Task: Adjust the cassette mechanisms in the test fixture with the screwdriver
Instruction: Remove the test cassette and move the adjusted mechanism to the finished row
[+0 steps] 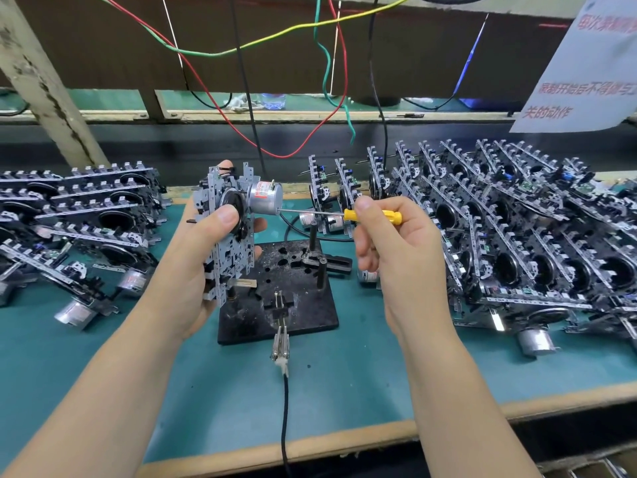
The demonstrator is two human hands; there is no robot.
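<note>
My left hand [203, 250] grips a cassette mechanism [225, 232] upright above the left edge of the black test fixture [279, 291], thumb pressed on its black flywheel, fingers curled round the back, its silver motor [264, 198] sticking out to the right. My right hand [393, 236] pinches the yellow handle of a small screwdriver [344, 214] between thumb and curled fingers; the shaft runs level to the left and its tip meets the bottom end of the motor. The fixture sits on the green counter [344, 384] between my forearms, with upright black posts and a metal clip at its near edge from which a black cable [284, 408] runs toward me. More mechanisms lie piled at far left [79, 215] and stacked in rows at right [517, 219]. Coloured wires [331, 81] hang above
</note>
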